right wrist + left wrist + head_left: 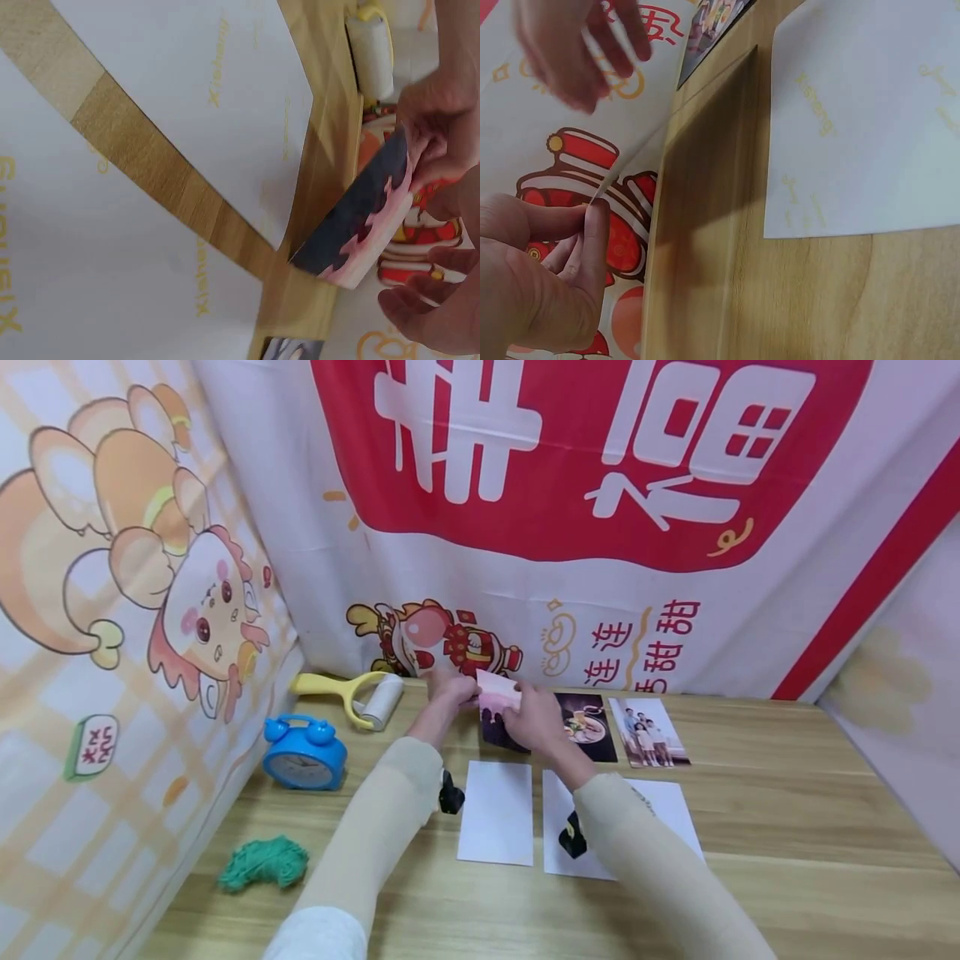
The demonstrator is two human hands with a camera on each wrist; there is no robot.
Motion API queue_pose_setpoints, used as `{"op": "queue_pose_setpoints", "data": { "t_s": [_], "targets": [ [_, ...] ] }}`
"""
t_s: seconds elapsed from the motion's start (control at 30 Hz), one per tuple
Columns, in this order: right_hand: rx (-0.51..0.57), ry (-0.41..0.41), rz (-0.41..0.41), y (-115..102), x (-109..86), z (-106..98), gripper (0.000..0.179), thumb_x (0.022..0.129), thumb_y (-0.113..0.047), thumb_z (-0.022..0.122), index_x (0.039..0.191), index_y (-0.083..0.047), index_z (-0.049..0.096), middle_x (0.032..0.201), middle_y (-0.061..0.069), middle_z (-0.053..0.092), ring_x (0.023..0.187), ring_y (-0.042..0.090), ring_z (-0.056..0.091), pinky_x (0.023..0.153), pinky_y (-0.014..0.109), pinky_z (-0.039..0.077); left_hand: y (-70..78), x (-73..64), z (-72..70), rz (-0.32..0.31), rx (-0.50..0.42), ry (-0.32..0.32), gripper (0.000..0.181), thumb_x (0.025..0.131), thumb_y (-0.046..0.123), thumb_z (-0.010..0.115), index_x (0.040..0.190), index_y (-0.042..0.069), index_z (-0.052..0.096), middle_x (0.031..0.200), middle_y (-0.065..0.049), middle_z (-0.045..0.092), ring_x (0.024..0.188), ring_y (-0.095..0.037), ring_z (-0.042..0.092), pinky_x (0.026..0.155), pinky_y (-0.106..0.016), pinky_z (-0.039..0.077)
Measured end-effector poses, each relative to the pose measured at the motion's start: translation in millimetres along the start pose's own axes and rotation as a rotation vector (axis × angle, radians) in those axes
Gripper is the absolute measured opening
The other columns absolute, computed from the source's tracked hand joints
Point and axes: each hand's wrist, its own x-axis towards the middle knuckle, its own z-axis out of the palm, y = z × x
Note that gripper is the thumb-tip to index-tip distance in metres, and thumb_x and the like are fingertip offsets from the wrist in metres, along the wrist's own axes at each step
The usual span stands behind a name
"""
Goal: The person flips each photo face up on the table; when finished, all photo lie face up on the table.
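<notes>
My left hand (448, 689) pinches the edge of a photo print (497, 710), pink at the top and dark below, between thumb and fingers. The print stands tilted up from the tabletop near the back wall, one lower corner close over the wood in the left wrist view. My right hand (439, 311) is at the print's other side, its fingers loosely bent and apart from it in the wrist views. Beside it lie a photo of food (585, 727) and a group photo of people (649, 732). A white sheet with faint yellow lettering (495, 814) lies in front.
More white paper (671, 802) lies under the right forearm. At the left stand a blue alarm clock (304, 756) and a bundle of green yarn (265, 863); a yellow-handled lint roller (382, 702) lies behind them. Printed cloth (300, 527) hangs at the back and left.
</notes>
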Motion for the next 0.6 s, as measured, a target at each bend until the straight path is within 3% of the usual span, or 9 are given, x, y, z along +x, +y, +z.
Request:
{"op": "queue_pose_setpoints", "data": {
  "t_s": [0.1,0.27,0.37,0.47,0.6],
  "targets": [
    [0.036,-0.076,0.042,12.1,3.9,1.6,0.056,0.098,-0.022,0.063,0.148,-0.001,0.051,0.147,0.024,0.06,0.138,0.043,0.056,0.12,0.053,0.045,-3.5,2.2,-2.6,0.033,0.074,0.025,0.021,0.079,-0.007,0.073,0.094,0.003,0.062,0.098,-0.012,0.068,0.066,-0.02,0.07,0.076,-0.034,0.067],
    [-0.057,-0.24,-0.073,22.3,4.6,10.4,0.052,0.102,-0.022,0.062,0.151,-0.007,0.052,0.154,0.019,0.056,0.144,0.038,0.053,0.124,0.053,0.042,-17.3,6.1,-4.3,0.161,0.263,0.089,0.013,0.08,0.001,0.07,0.072,0.009,0.065,0.078,-0.006,0.07,0.073,-0.023,0.071,0.068,-0.03,0.062],
    [-0.176,-0.326,-0.113,23.9,3.3,16.1,0.05,0.105,-0.028,0.059,0.152,-0.013,0.053,0.159,0.018,0.051,0.146,0.041,0.051,0.125,0.053,0.041,-25.9,9.9,-1.4,0.24,0.345,0.093,0.006,0.08,0.004,0.07,0.08,0.008,0.075,0.086,-0.007,0.076,0.086,-0.028,0.074,0.076,-0.033,0.062],
    [-0.255,-0.393,-0.079,25.2,1.4,19.1,0.051,0.106,-0.035,0.055,0.154,-0.02,0.051,0.164,0.017,0.045,0.148,0.044,0.046,0.125,0.058,0.039,-31.5,11.9,1.8,0.318,0.414,0.055,0.017,0.083,0.008,0.072,0.098,0.008,0.078,0.103,-0.011,0.079,0.095,-0.03,0.074,0.087,-0.037,0.061],
    [-0.292,-0.409,-0.052,27.9,-0.2,20.9,0.051,0.106,-0.039,0.055,0.155,-0.024,0.051,0.165,0.015,0.043,0.151,0.044,0.041,0.125,0.062,0.036,-34.5,9.4,0.5,0.467,0.534,-0.115,0.026,0.091,0.014,0.071,0.115,0.005,0.074,0.116,-0.015,0.076,0.108,-0.031,0.071,0.099,-0.04,0.058]
  ]
}}
